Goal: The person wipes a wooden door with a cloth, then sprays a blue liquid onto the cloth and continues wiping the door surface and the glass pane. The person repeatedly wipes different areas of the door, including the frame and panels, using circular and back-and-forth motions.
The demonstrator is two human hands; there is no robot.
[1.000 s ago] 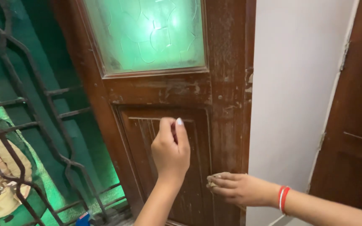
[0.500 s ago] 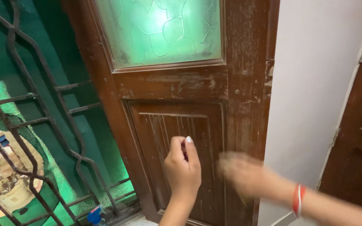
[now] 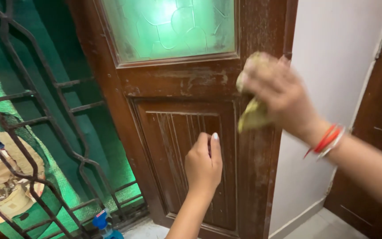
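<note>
Head view looked down at a brown wooden door (image 3: pixel 186 93) with a scuffed, dusty face. Its upper part held a frosted glass pane (image 3: pixel 173 26) lit green from behind; below it sat a recessed panel with vertical grooves.

Right hand (image 3: pixel 279 95) was raised against the door's right stile, level with the rail under the glass. It was blurred. Fingers were curled together around a yellowish cloth (image 3: pixel 252 116), bunched in the grip, with a loose fold hanging below the palm and touching the wood near the door's right edge. Whether the thumb pressed on the cloth could not be told. Red and white bangles (image 3: pixel 328 139) circled that wrist.

Left hand (image 3: pixel 203 166) was lower, held against the grooved panel near its right side. Fingers were closed into a loose fist, thumb up and pressed beside the index finger. Something dark showed between thumb and finger; what it was could not be told.

Left of the door stood a dark metal window grille (image 3: pixel 32 128) with green netting behind it. A bottle with a blue cap (image 3: pixel 104 223) stood on the floor at the grille's foot, near the door's lower left corner. Right of the door was a white wall (image 3: pixel 328 57), then another brown door (image 3: pixel 381 124) at the frame's right edge.
</note>
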